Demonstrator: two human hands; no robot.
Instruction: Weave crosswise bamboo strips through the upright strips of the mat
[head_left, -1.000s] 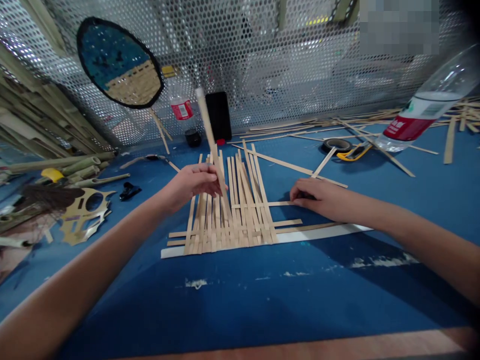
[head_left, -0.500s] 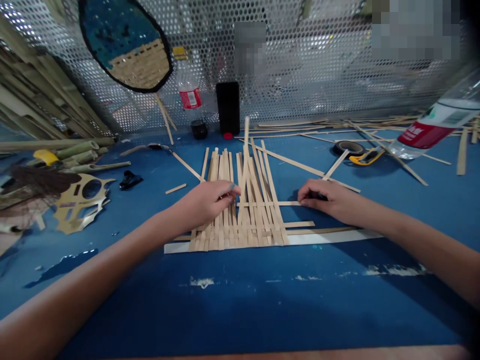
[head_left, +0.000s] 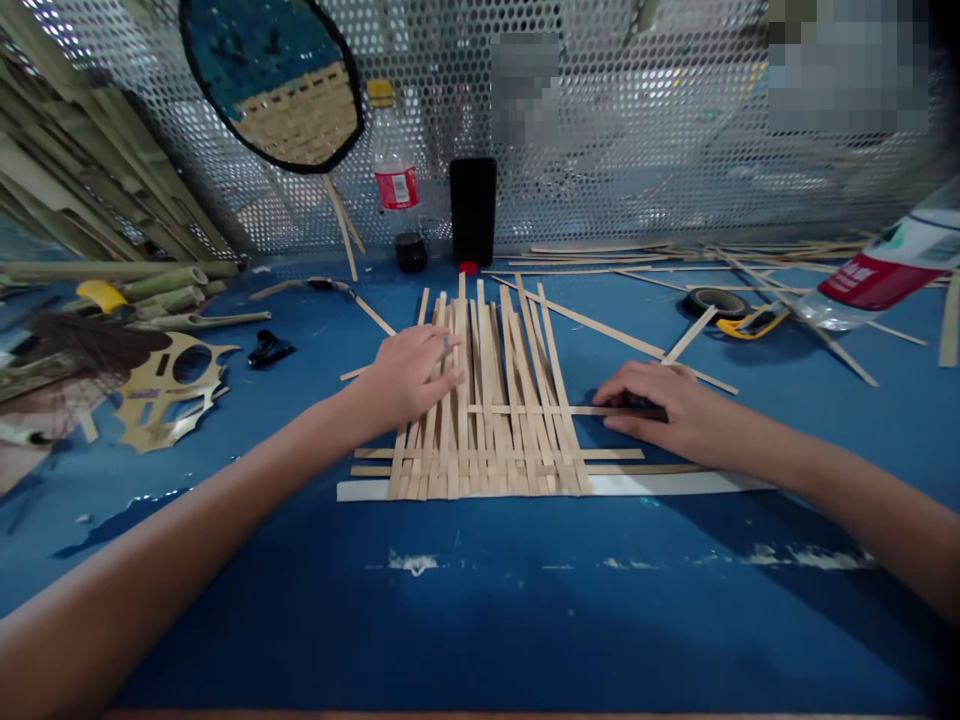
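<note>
Thin upright bamboo strips (head_left: pixel 491 370) lie side by side, fanned at the top, with their lower ends on a white tape strip (head_left: pixel 675 483). Two crosswise strips are woven through near the bottom. My left hand (head_left: pixel 416 375) rests over the left uprights, its thumb and fingers closed at one upright strip (head_left: pixel 462 300) that rises past the fingertips. From the right, my right hand (head_left: pixel 649 400) holds a crosswise bamboo strip (head_left: pixel 555 410) between thumb and fingers; its left part passes among the right-hand uprights.
A black phone (head_left: pixel 473 212) and a bottle (head_left: pixel 397 185) stand against the perforated metal screen (head_left: pixel 600 150), beside a round woven fan (head_left: pixel 277 90). To the right are black tape (head_left: pixel 712 303), a yellow-handled tool (head_left: pixel 754 322) and a tilted bottle (head_left: pixel 874 275). Bamboo pieces (head_left: pixel 172 300) lie left.
My left hand has moved up slightly and shifted to another upright strip. The raised strip near the middle now lies down. The crosswise strip stays in my right hand; the view shifted a little.
</note>
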